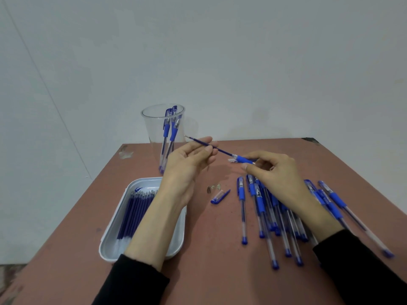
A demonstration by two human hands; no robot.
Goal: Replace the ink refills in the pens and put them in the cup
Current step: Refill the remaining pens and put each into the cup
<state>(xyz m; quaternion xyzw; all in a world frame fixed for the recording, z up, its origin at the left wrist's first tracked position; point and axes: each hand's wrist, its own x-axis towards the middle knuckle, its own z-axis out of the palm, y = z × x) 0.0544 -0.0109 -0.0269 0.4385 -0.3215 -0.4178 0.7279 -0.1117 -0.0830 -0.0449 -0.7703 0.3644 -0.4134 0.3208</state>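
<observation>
Both hands (pixel 222 170) hold refill (pixel 211 147), pen barrel (pixel 243 160) between.

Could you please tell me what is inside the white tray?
Blue ink refills lie side by side in the white tray. The left forearm crosses over its right part, so whatever lies there is hidden.
</observation>
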